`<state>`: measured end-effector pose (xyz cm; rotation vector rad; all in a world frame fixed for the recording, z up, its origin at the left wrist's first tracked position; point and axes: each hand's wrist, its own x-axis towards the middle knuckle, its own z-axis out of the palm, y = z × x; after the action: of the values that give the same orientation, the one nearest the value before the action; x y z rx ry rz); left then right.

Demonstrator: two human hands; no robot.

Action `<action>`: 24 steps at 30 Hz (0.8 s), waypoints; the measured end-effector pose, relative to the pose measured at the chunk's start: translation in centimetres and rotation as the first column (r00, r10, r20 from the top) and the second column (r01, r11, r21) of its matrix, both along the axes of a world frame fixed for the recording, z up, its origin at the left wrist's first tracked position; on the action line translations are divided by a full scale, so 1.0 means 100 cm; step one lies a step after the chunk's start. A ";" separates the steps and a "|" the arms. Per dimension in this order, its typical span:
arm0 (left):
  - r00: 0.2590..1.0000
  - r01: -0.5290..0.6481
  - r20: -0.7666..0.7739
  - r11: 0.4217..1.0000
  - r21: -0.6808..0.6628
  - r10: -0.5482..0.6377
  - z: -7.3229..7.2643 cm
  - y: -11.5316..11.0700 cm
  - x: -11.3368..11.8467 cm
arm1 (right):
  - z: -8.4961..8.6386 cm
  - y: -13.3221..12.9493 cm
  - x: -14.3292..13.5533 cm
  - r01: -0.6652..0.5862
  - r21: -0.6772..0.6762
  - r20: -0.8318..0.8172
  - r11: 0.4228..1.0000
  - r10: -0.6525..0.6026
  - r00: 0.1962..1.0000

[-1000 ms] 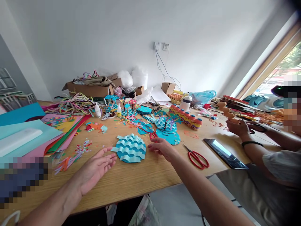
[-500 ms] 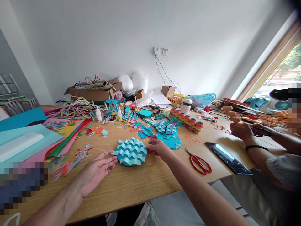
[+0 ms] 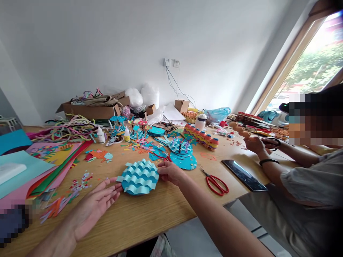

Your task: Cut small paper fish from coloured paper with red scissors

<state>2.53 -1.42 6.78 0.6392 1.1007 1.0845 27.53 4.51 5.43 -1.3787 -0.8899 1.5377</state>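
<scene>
The right hand (image 3: 171, 173) has come in closer to the blue paper circle (image 3: 139, 177) since a second ago, when there was a gap between them, and all the things sit a bit further left in the frame now. From where I stand, the circle is just below the middle of the frame, over the wooden table (image 3: 128, 223), with wavy light blue strips across its top. The right hand's fingers are bent in at the circle's right edge, but I can't tell if they pinch it. The left hand (image 3: 100, 194) is at the circle's left side, palm turned in, fingers loose and a little apart, with the tips by the end of a strip. Right of the middle lie scissors with red handles (image 3: 217, 184), and past them a flat black tablet (image 3: 243, 175). Little paper bits (image 3: 81, 181) are spread on the left. Two glue bottles, one white (image 3: 100, 136) and one with a yellow label (image 3: 127, 135), stand higher up. At the right side, another person (image 3: 308, 178) holds a bumpy tan strip (image 3: 239, 129).
</scene>
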 end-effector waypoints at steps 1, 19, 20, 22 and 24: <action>1.000 0.003 -0.006 1.000 0.013 -0.003 0.002 0.000 0.000 | 0.000 -0.002 0.001 0.000 0.007 -0.026 1.000 0.001 1.000; 0.997 0.053 0.046 0.997 0.055 -0.056 0.012 0.002 0.010 | 0.014 -0.055 0.139 0.367 0.068 -0.128 0.928 -0.357 0.925; 0.998 0.047 0.039 0.998 0.047 -0.048 0.014 0.002 0.011 | 0.015 -0.057 0.150 0.397 0.068 -0.119 0.915 -0.387 0.914; 0.999 0.036 0.029 0.999 0.033 -0.037 0.018 0.002 0.011 | 0.015 -0.061 0.171 0.457 0.061 -0.096 0.888 -0.450 0.888; 0.999 0.039 0.022 0.999 0.017 -0.039 0.021 0.001 0.013 | 0.015 -0.064 0.190 0.513 0.055 -0.074 0.857 -0.508 0.858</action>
<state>3.85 -1.34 8.89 0.6581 1.0569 1.0659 46.55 -1.90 6.89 -1.3711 -0.4791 1.1138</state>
